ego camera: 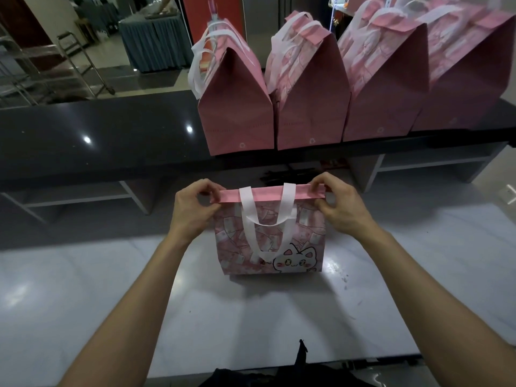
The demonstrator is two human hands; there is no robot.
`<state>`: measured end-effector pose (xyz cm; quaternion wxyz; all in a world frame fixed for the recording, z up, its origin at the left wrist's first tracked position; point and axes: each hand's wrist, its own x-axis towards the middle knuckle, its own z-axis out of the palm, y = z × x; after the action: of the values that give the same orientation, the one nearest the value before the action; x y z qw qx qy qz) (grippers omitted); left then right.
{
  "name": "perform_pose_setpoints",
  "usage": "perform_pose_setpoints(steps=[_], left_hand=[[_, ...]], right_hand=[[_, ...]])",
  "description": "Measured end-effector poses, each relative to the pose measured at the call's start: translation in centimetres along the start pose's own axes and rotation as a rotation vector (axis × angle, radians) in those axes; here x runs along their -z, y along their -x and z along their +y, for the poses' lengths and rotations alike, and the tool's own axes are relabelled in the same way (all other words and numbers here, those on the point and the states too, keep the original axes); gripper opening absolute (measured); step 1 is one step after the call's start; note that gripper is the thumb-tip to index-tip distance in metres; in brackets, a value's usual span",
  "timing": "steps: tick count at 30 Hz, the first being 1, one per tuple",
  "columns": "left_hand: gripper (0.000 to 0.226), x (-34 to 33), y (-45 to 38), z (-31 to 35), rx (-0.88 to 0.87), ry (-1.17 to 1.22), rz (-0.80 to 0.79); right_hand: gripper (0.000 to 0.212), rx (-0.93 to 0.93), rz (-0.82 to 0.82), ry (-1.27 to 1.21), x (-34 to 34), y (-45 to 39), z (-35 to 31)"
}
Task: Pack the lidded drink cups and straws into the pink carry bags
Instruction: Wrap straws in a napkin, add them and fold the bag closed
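At centre frame, a pink carry bag (269, 241) stood on the white table (391, 275); the left hand (192, 208) and right hand (339, 205) pinched opposite ends of its folded top strip (268, 193), which ran left to right between them.

Near pink carry bag (269, 241): matt, cloth-like surface with a printed cat pattern; folded top band (268, 192) plain pink and matt. Its handles (252, 219) are white, flat woven-looking strap, matt. Four far bags (310, 107): same matt pink finish, sides smooth with sharp creases. White tabletop (251, 317): smooth, polished, stone-like, with soft light reflections and a few scuff marks at right. Far black counter (97, 135): glossy, mirror-like, showing bright lamp spots.
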<state>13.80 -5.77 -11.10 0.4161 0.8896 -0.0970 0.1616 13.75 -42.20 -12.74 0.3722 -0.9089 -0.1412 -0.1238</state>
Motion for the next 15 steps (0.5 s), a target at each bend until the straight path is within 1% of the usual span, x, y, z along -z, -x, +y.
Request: perform_pose_setpoints(steps=[2, 5, 9, 11, 12, 15], left_hand=[[0.027, 0.4, -0.1, -0.1, -0.035, -0.034, -0.037], [0.027, 1.3, -0.2, -0.1, -0.11, -0.093, -0.111], [0.027, 1.6, -0.6, 0.5, -0.12, -0.16, -0.139], [0.032, 1.6, -1.1, 0.8, -0.109, -0.183, -0.21], [0.033, 1.6, -1.4, 0.9, -0.123, -0.218, -0.252], [0.023, 1.6, -1.9, 1.2, -0.165, -0.333, -0.326]], right_hand=[[0.044, -0.005, 0.0, -0.015, 0.2, 0.1, -0.2], [0.034, -0.006, -0.017, -0.047, 0.7, 0.3, -0.4], [0.039, -0.056, -0.015, -0.072, 0.6, 0.4, -0.8], [0.045, -0.074, -0.031, -0.087, 0.5, 0.2, -1.1], [0.045, -0.07, -0.041, -0.084, 0.5, 0.2, -1.3], [0.03, -0.074, -0.065, -0.086, 0.7, 0.1, -1.0]])
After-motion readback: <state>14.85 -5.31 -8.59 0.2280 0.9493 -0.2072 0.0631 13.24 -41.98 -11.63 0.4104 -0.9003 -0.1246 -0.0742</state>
